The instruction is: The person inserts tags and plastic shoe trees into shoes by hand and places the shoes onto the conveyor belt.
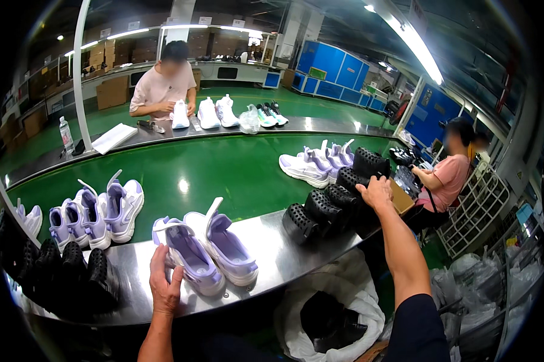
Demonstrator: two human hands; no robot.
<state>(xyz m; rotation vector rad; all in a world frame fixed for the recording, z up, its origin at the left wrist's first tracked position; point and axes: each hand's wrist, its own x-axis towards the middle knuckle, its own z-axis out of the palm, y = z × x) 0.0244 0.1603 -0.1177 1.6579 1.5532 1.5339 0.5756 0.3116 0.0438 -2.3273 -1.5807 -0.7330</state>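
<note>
My left hand is open, thumb apart from the fingers, against the outer side of a white and lavender sneaker. Its mate stands just to the right, pull tab upright, heel toward me. At the right, my right hand reaches over a group of black studded blocks, its bent fingers at the lower edge of the raised far block. Part of the grip is hidden. Other black studded blocks stand nearer on the metal ledge.
More lavender sneakers stand at the left and far right on the green belt. Dark blocks sit at lower left. Below the ledge is a white sack with black pieces. One person works opposite, another at the right.
</note>
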